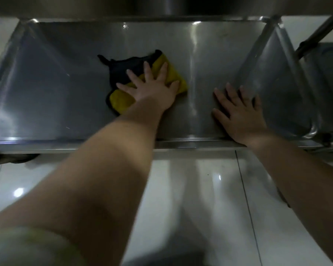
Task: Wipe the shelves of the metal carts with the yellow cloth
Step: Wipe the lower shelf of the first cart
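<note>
**Mid-wipe on cart shelf**

Flat stainless-steel cart shelf [56, 104]: yellow-and-black microfibre cloth [121, 100] sits just left of shelf centre. Left hand [152, 91] is spread wide, pressing the cloth down. Right hand [240, 118] lies flat on the shelf's right part, holding nothing, probably bracing. Next, probably: sweep the cloth out to the shelf's corners under steady pressure. No readable writing.

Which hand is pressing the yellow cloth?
The left hand, fingers spread flat on the yellow cloth; the right hand rests on the bare metal shelf.
</note>
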{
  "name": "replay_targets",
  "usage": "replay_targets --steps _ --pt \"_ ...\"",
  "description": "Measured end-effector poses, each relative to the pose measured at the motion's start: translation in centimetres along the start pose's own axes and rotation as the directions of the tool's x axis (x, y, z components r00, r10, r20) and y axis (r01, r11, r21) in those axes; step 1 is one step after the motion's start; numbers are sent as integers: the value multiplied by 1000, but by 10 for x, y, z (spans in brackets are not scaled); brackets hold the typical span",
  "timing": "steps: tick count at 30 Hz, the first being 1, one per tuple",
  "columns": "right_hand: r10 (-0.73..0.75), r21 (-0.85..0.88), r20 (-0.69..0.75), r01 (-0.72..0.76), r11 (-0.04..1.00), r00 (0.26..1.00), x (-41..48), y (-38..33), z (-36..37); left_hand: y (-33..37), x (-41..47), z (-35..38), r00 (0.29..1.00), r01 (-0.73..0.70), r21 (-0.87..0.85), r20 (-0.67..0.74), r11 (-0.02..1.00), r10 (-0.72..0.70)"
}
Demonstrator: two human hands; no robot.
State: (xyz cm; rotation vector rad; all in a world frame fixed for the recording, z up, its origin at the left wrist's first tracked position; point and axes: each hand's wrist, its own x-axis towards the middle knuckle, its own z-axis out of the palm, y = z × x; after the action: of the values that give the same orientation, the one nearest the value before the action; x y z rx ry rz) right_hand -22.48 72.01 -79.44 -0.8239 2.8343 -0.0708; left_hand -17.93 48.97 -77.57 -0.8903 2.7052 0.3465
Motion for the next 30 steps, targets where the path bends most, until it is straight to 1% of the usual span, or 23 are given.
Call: replay_targets --steps 1,3,4,6,8,11,13,15,16,17,20,22,23,25,27,28,30 --pt "1 2 1 -1 1000 1000 0 2 0 20 -7 6 998 -57 20 7 998 56" --pt "-7 2 12 7 1000 1000 -2 7 1 40 -31 21 974 -225 102 22 969 224" --pt "-20 -2 15 20 1000 1000 -3 8 1 38 -41 25 957 -290 134 26 948 289" --pt "-30 -5 24 30 1000 999 -7 11 1 6 -50 25 935 -351 186 21 918 354" --pt "-26 10 35 26 1000 999 -8 12 -1 -50 -53 16 942 -332 228 29 915 335" --pt "-29 -1 24 29 1000 999 -9 8 -1 -135 -66 4 982 -191 215 38 958 187" --pt "-22 -20 15 22 1000 1000 -9 5 1 -154 -80 3 995 -100 206 28 973 96" --pt "-20 -23 10 20 1000 1000 -10 4 3 -137 -89 10 999 -42 193 6 980 41" --pt "-21 -17 6 21 1000 1000 -11 4 4 -121 -91 13 999 -45 183 -1 982 46" --pt "-18 -5 5 18 1000 1000 -11 4 3 -100 -93 17 997 -81 185 1 979 82" --pt "-7 29 7 6 1000 1000 -12 6 0 -36 -101 32 972 -236 195 52 952 231" --pt "-4 81 2 3 997 1000 -13 7 -3 -6 -104 33 959 -283 168 87 944 271" --pt "2 134 -10 -1 991 1000 -14 8 -5 -2 -104 30 958 -286 130 76 949 278" --pt "11 245 -63 5 970 998 -14 8 -10 -16 -102 18 955 -296 21 -22 955 296" --pt "-7 324 -157 58 944 988 -14 -3 -18 -49 -100 7 935 -340 -31 -122 940 334" --pt "-34 360 -200 106 927 979 -14 -12 -23 -66 -99 2 925 -362 -39 -142 932 353" --pt "-109 421 -231 200 885 967 -14 -34 -32 -90 -101 -2 917 -381 -57 -148 923 370"
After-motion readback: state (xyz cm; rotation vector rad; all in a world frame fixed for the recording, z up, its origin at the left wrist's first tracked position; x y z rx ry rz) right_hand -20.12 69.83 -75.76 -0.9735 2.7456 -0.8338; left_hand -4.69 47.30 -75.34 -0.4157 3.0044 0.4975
